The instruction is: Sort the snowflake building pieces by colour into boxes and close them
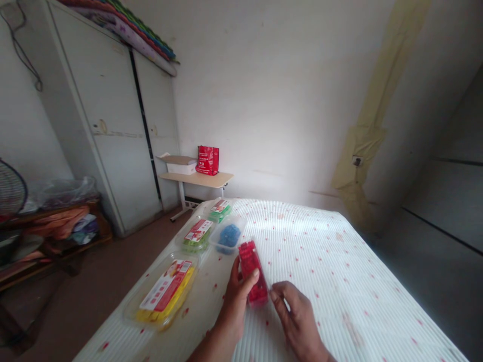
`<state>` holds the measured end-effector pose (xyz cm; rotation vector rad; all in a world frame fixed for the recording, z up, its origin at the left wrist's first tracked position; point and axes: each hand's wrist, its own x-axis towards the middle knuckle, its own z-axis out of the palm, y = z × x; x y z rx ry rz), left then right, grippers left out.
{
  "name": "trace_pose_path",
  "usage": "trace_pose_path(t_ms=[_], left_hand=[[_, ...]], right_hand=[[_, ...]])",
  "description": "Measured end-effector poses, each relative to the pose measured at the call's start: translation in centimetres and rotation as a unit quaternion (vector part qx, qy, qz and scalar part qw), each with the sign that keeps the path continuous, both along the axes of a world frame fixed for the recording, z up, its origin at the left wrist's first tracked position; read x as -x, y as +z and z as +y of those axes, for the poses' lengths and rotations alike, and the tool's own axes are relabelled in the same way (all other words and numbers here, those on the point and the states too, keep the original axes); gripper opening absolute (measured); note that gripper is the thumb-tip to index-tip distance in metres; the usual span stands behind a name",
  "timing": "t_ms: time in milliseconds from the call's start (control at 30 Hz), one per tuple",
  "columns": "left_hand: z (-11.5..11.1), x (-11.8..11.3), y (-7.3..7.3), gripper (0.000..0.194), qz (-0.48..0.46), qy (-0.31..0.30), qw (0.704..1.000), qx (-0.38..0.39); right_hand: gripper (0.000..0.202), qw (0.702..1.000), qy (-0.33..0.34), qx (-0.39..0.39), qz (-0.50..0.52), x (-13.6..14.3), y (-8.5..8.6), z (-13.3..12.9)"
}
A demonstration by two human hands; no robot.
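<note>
My left hand [237, 297] is closed around a clear plastic container with red pieces [252, 259], tilted on its side above the bed-like surface. The left thumb lies across its red side. With fingers and thumb pinched together, my right hand [296, 314] meets the container's lower right edge. What exactly lies between those fingertips is too small to make out. Left of the container stands an uncovered plastic tub [217, 241] with a clump of blue pieces [229, 235] in it.
Clear labelled packs of yellow pieces [164, 296], light-green pieces [196, 236] and green pieces [219, 209] line the left side of the ribbed white cover [313, 261]. Beyond stand a small table [211, 179] with a red bag [208, 161], and a cabinet [121, 136].
</note>
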<state>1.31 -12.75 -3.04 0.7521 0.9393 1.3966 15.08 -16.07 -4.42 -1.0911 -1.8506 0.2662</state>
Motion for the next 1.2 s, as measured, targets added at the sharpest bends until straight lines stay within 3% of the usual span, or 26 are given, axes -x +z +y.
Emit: trace_pose_path(t_ms=[133,267,400,567,767,867,1033,1200], left_hand=[[1.1,0.2,-1.5,0.087,-0.004,-0.005,1.000,0.014],[1.7,0.1,-2.3,0.087,-0.012,-0.011,1.000,0.022],[0.9,0.4,-1.3,0.076,-0.021,-0.030,0.999,0.013],[-0.4,1.0,0.3,0.055,-0.016,-0.064,0.997,0.042],[-0.5,1.0,0.1,0.048,-0.055,-0.079,0.995,0.008],[-0.3,0.9,0.6,0.049,-0.012,-0.079,0.997,0.016],[0.8,0.7,1.5,0.055,0.097,-0.056,0.994,0.003],[1.9,1.3,0.4,0.066,0.195,0.021,0.981,0.009]], right_hand=[[0.014,0.998,-0.044,-0.029,-0.021,0.5,-0.9,-0.2],[0.014,0.999,-0.045,-0.024,-0.005,0.8,-1.0,-0.4],[0.015,0.999,-0.030,-0.012,0.018,0.6,-0.6,-0.6],[0.019,0.994,-0.086,0.010,0.071,-0.6,-0.1,0.0],[0.017,0.991,-0.107,0.020,0.083,-0.7,-0.6,0.5],[0.029,0.991,-0.107,0.032,0.075,-0.4,-0.8,0.6],[0.027,0.991,-0.120,0.022,0.062,-0.8,-0.6,0.9],[0.027,0.990,-0.133,0.018,0.046,-1.5,-0.6,1.3]])
